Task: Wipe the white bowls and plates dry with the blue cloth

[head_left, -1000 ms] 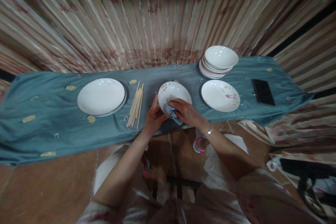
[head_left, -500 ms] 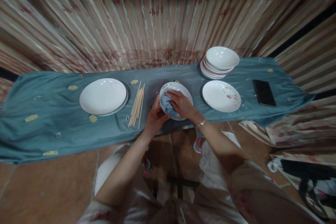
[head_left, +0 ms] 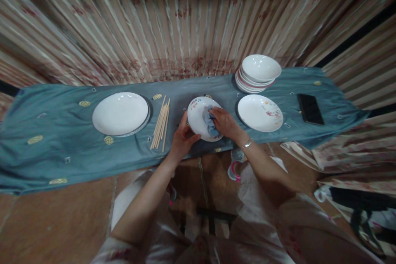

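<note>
A white plate with a floral pattern [head_left: 196,119] lies in the middle of the cloth-covered table, in front of me. My left hand [head_left: 183,138] grips its left edge, thumb on the near rim and fingers along the side. Bunched under the fingers of my right hand [head_left: 225,123] is a light blue cloth [head_left: 211,121], pressed on the right part of the plate's face. To the left lies a loose bundle of wooden chopsticks [head_left: 161,126]. Another floral plate [head_left: 258,112] lies to the right of my right hand.
Large white plates [head_left: 120,112] are stacked at the left. A stack of white bowls [head_left: 259,72] stands at the back right, and a black phone [head_left: 311,109] lies at the right. The blue-green tablecloth [head_left: 77,140] ends just before my knees; a pleated curtain [head_left: 198,24] hangs behind.
My right hand has slid the blue cloth from the left part of the plate across to its right part. My left hand keeps its hold on the rim.
</note>
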### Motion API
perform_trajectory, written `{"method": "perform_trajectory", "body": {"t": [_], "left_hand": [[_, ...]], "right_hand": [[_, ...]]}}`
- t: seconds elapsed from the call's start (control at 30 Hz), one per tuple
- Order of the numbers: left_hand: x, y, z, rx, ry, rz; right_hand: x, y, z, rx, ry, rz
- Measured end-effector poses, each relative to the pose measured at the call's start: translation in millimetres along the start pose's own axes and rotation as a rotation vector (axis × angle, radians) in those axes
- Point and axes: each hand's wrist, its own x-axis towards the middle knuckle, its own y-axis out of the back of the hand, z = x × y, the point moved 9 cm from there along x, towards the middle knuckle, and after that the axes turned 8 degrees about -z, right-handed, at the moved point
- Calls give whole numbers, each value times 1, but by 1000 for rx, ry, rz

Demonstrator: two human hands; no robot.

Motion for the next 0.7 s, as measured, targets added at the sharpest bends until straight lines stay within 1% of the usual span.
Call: {"method": "perform_trajectory", "body": {"t": [0.2,0.37,0.5,0.7], "left_hand": [[0,0,1,29,3,2],[-2,-1,3,18,50,29],[-5,-3,3,-49,96,39],[-7,0,7,-93,87,89]], "right_hand": [[-12,-4,5,-22,-46,-98],[-20,-2,9,31,-56,-164],[-23,0,11,215,-46,-231],[-24,-10,0,640,43,-296]]}}
